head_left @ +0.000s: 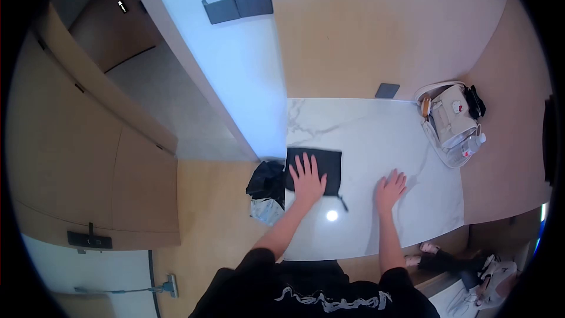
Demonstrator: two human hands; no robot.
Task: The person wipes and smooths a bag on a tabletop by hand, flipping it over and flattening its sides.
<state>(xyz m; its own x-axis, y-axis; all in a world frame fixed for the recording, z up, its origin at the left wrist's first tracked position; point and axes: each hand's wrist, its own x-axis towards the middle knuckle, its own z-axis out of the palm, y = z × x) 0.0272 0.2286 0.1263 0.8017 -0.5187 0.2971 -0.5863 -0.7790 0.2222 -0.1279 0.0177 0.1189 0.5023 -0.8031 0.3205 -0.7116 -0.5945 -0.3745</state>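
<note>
On the white marbled countertop (pixel 365 135) lies a flat black pouch (pixel 332 164), with a short cord or strap at its lower right corner. My left hand (pixel 307 181) rests flat on the pouch, fingers spread. To the right, my right hand (pixel 390 191) is laid palm down on or just over the bare countertop, its fingers stretched out and holding nothing. What is inside the pouch, if anything, cannot be seen.
A cream bag (pixel 452 116) stands at the counter's right end, beside a clear bottle (pixel 471 145). Black plastic bags (pixel 265 181) are by the left edge. Another person (pixel 465 268) sits at lower right. A vacuum or mop (pixel 169 285) is at lower left.
</note>
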